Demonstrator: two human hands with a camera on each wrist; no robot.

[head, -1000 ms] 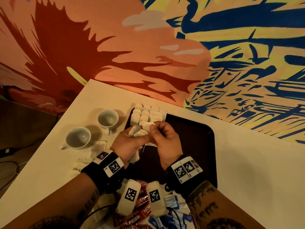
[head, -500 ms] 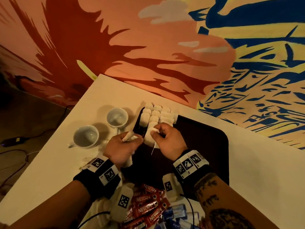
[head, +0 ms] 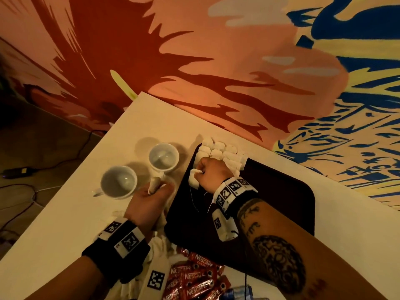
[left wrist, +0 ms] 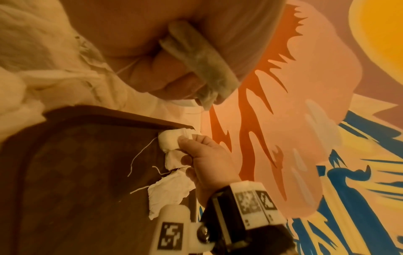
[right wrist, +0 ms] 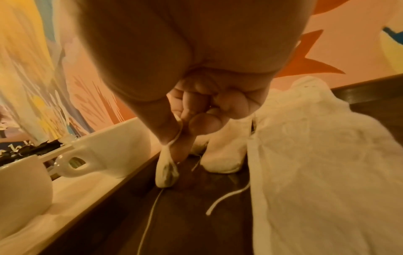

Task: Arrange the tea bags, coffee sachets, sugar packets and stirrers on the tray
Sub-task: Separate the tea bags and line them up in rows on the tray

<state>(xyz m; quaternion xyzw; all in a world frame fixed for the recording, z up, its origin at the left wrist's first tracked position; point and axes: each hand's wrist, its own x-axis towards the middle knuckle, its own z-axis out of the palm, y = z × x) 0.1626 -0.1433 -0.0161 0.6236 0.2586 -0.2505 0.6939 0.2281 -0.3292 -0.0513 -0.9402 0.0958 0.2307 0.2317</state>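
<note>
A dark brown tray (head: 270,204) lies on the white table. Several white tea bags (head: 223,152) sit in rows at its far left corner. My right hand (head: 200,175) pinches one tea bag (head: 193,181) just in front of those rows, by the tray's left rim. In the right wrist view this tea bag (right wrist: 166,170) hangs from my fingertips and its lower end touches the tray (right wrist: 196,215). My left hand (head: 160,189) hovers left of the tray and grips another tea bag (head: 154,184), which in the left wrist view (left wrist: 200,69) runs across the curled fingers.
Two white cups (head: 118,181) (head: 163,156) stand left of the tray, close to my left hand. A heap of loose tea bags (head: 160,245), red coffee sachets (head: 194,276) and blue packets (head: 238,293) lie near the table's front edge. A painted wall rises behind the table.
My hands have parted. The right hand has carried one tea bag forward and down to the rows. The left hand has drawn left off the tray toward the cups with the other.
</note>
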